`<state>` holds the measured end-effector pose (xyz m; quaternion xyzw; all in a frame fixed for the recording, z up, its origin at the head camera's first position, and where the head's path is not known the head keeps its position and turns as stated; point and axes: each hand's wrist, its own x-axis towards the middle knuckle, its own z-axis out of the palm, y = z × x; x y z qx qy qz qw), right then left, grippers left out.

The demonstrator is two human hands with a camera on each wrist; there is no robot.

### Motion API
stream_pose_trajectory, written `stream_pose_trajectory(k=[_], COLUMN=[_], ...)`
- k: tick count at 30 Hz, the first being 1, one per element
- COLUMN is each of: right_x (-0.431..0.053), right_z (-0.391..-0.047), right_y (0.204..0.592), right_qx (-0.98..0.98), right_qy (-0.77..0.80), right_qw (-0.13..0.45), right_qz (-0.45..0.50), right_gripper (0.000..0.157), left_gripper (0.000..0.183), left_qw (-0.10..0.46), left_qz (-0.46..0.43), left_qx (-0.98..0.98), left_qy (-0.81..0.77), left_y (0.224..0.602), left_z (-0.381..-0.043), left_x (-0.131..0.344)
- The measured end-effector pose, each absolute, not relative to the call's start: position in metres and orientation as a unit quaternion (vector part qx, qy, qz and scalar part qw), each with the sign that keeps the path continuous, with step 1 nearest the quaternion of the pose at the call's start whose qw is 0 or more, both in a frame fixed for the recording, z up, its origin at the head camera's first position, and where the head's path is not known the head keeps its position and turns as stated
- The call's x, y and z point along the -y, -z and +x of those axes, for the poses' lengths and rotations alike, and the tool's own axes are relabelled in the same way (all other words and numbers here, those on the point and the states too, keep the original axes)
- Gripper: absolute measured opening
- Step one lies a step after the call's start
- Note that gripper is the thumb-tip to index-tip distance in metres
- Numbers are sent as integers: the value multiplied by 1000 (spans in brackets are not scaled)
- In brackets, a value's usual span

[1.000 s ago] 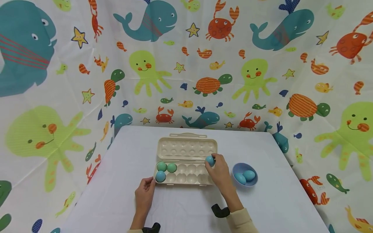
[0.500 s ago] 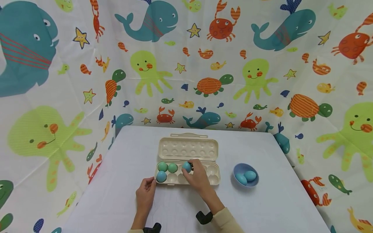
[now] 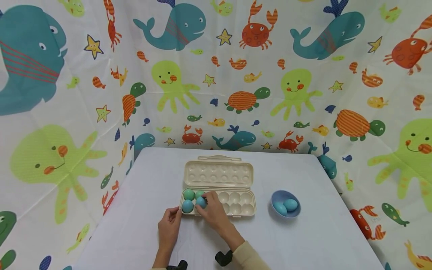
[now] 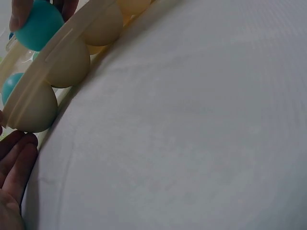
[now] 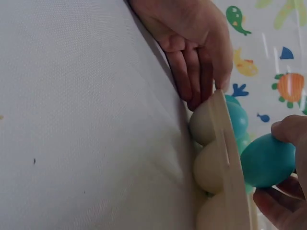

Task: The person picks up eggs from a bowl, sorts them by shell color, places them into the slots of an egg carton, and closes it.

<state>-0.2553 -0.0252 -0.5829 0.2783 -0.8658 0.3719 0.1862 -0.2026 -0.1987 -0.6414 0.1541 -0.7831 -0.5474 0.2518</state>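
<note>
The right hand (image 3: 215, 213) is pinching a blue egg (image 3: 201, 202) over the near row of the egg carton (image 3: 248, 197), the left hand (image 3: 168, 225) is gripping the carton's near left corner, and an off-centre release could be sending that egg rolling against the seated egg (image 3: 187, 206) there.

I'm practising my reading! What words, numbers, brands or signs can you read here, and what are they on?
There are none I can read.
Eggs, carton, bowl: no writing that I can see.
Cloth: sea-animal pictures, no readable words.
Pale mark by the low right crab: too small and blurred to tell if it's writing.
</note>
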Motion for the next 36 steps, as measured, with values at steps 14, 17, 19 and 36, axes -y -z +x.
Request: stream_pose_trajectory(k=[14,17,19,36], right_x=[33,33,33,36], right_z=[-255,-256,-256,-257], right_y=[592,595,598,596], right_qx=[887,888,889,904], right_qy=[-330,-309,-299,-335], right_qw=[190,218,232,128], right_qz=[263,262,259,232], right_gripper=[35,35,36,31], left_gripper=[17,16,16,17], left_qw=[253,253,254,256], left_qz=[157,160,162,163], left_qx=[786,786,786,784], left_qy=[542,540,540,541], left_y=[640,641,642,642], left_z=[-205,-206,-206,-204], left_x=[196,196,196,196])
